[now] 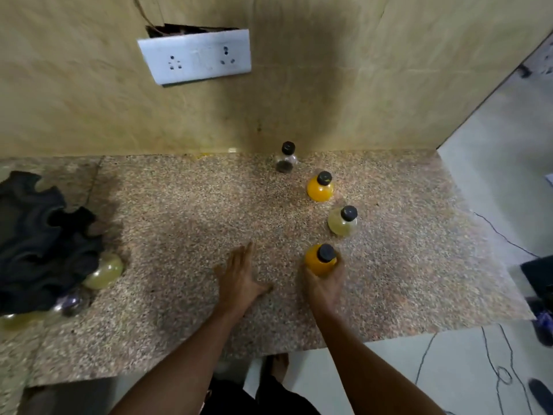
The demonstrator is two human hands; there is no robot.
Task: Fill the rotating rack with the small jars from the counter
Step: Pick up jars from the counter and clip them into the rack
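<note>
Head cam, 4 jars on counter (179, 223) (1 in right hand (324, 284))

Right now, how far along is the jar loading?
Done: a few jars already hang in the black rack at the left. In hand: right hand grips an orange jar; left hand rests flat on the counter. Left: three jars still standing.

Bare forearms, sleeveless, dark trousers

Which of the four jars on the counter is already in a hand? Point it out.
The orange jar nearest the person, gripped by the right hand. The other orange jar, the pale yellow jar and the clear jar stand untouched.
</note>
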